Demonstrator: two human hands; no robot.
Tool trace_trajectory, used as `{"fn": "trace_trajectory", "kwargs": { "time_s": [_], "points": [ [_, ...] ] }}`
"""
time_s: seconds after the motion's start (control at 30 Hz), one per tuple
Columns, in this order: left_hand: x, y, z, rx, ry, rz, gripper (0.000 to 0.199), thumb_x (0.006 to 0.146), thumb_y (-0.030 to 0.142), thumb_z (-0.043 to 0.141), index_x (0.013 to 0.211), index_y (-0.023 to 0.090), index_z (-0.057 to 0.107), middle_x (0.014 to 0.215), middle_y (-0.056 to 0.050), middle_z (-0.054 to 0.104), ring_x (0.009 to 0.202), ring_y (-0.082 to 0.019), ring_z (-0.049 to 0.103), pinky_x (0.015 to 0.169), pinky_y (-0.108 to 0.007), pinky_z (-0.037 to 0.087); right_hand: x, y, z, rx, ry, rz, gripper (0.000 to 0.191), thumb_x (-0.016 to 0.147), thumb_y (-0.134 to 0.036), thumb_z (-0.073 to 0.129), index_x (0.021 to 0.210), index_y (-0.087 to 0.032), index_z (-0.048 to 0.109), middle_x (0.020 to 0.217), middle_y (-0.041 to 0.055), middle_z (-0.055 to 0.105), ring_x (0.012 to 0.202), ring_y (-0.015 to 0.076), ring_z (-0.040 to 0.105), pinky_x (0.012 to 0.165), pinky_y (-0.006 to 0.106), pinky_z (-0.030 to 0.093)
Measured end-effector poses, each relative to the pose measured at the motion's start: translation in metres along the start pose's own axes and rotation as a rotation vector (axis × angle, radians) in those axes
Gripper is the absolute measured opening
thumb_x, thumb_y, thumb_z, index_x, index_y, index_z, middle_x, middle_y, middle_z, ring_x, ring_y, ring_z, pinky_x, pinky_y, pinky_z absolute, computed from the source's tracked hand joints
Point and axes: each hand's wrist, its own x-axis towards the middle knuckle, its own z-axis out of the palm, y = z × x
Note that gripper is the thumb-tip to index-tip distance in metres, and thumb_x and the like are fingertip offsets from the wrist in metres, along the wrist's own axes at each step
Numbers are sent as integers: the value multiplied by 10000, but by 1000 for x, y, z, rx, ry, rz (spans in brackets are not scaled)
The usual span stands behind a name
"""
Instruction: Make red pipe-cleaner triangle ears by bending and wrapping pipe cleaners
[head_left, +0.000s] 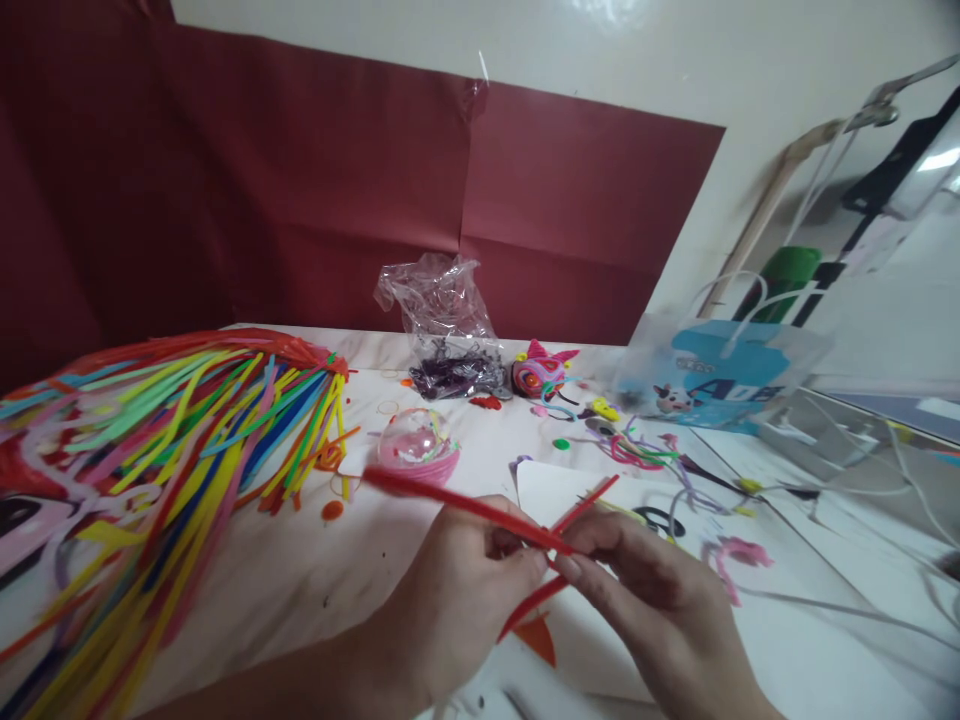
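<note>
Red pipe cleaners cross each other between my two hands, above the front middle of the table. My left hand is closed, pinching them near the crossing with thumb and forefinger. From the right, my right hand pinches the same red stems close to the crossing. One long end points to the left, and shorter ends stick out up to the right and down to the left. Just beyond my left hand stands a clear dome on a pink pipe-cleaner base.
A large bundle of colourful pipe cleaners spreads over the left side. Behind are a clear plastic bag and a pink coiled figure. Loose stems, white paper and a printed carrier bag lie or stand to the right.
</note>
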Motion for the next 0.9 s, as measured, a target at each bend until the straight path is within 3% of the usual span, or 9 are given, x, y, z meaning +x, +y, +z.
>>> {"fn": "trace_trajectory", "kwargs": {
  "time_s": [0.1,0.17,0.33,0.43,0.53,0.67,0.9],
  "points": [
    [-1,0,0,17,-6,13,59,724,181,563,734,140,604,665,-5,608,625,-123,553,568,-231,416,0,2,5,131,54,202,183,777,-318,642,669,-178,596,553,6,575,470,124,518,426,218,438],
    [-2,1,0,35,7,22,56,729,180,556,705,146,593,649,4,598,612,-116,548,563,-226,416,0,1,7,182,83,245,190,770,-348,644,708,-175,595,514,-10,551,417,107,484,368,197,408],
    [1,0,-1,-75,-9,55,59,721,174,560,676,150,591,612,15,602,588,-102,554,557,-208,424,-2,-2,9,13,156,105,126,789,-305,611,804,-183,639,500,-17,549,417,110,493,352,186,386],
    [4,1,-2,-64,19,26,117,730,206,565,631,145,578,535,40,555,443,-57,459,452,-181,364,-4,-2,6,-103,138,-6,147,803,-244,589,937,-218,644,605,-6,630,442,111,525,406,194,438],
    [6,2,-4,-41,37,-26,98,722,189,564,633,148,564,501,60,534,336,-25,361,353,-169,276,-3,-1,3,-173,95,-76,129,805,-211,583,903,-236,663,661,-5,650,460,109,537,442,198,455],
    [6,2,-4,-63,42,-74,77,716,169,563,644,149,546,479,61,543,282,-17,355,302,-158,236,-1,-1,2,-186,19,-72,111,824,-205,555,814,-224,664,615,-7,606,488,121,538,449,205,441],
    [6,3,-3,-150,9,-62,83,721,191,563,730,121,608,462,54,528,287,-14,359,288,-131,232,-3,0,3,-129,-5,-33,101,824,-224,559,785,-216,652,668,16,623,569,138,545,505,217,437]
  ]
}}
